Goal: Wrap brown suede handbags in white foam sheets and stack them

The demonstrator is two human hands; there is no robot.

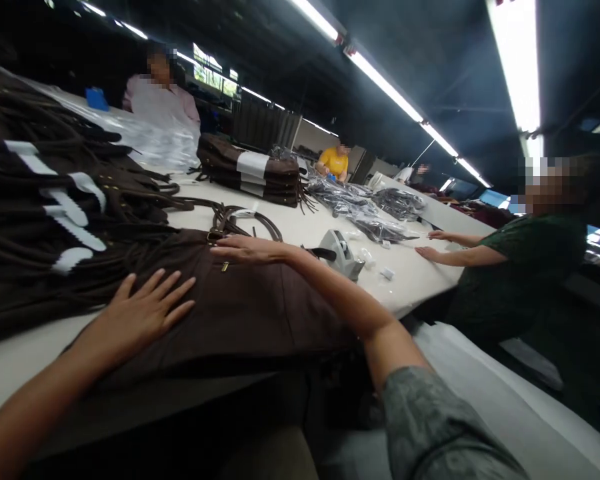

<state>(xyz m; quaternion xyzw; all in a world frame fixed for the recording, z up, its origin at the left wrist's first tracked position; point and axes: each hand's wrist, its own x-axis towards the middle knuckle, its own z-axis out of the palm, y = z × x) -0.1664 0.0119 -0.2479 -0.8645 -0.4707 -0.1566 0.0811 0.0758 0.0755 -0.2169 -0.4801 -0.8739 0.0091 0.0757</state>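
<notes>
A dark brown bag (240, 313) lies flat at the table's near edge, partly hanging over it. My left hand (143, 307) rests palm down on its left part, fingers spread. Across the bag's upper edge lies my right hand (247, 250), fingers stretched out near a buckle and a small brass-coloured zip pull (225, 267). Brown straps (245, 217) loop out beyond the bag's top. Just right of the bag stands a grey tape dispenser (343, 257).
Brown bags with white paper strips are piled (55, 200) at the left. Another stack (253, 170) stands farther back, with plastic-wrapped items (365, 207) beside it. A co-worker in dark green (520, 267) has both hands on the table at the right. Other people stand across it.
</notes>
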